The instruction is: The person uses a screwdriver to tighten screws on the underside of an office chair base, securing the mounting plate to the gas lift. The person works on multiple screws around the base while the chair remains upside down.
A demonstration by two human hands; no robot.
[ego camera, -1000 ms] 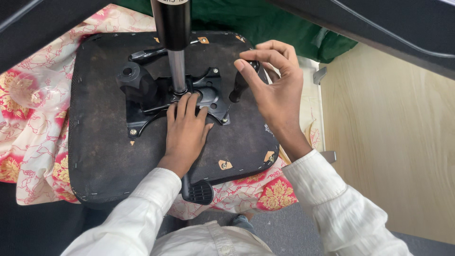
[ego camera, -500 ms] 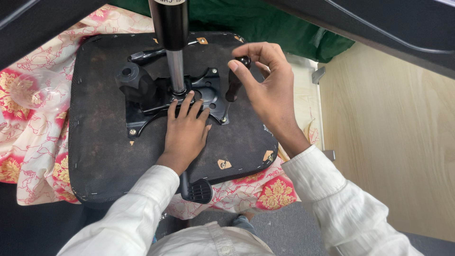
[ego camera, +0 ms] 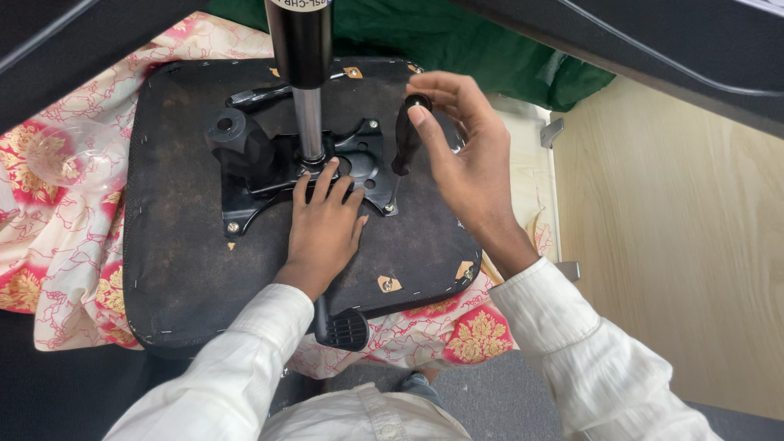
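An upturned office chair seat (ego camera: 188,261) lies with its black underside facing me. A black metal mechanism plate (ego camera: 269,167) is bolted on it, and a gas lift cylinder (ego camera: 304,73) rises from the plate's middle. My left hand (ego camera: 325,224) presses flat on the plate next to the cylinder's base, fingers spread. My right hand (ego camera: 465,163) holds the black handle of a screwdriver (ego camera: 403,139), whose tip rests on a bolt at the plate's right corner. A black knob (ego camera: 233,135) juts from the plate's left side.
The seat rests on a pink and white floral cloth (ego camera: 57,188), with green cloth (ego camera: 457,49) behind. A wooden panel (ego camera: 678,245) stands at the right. A black lever paddle (ego camera: 347,328) pokes out below the seat's near edge. Dark chair parts cross the top corners.
My right hand has shifted its grip along the screwdriver handle, turning slightly. My left hand stays pressed on the plate.
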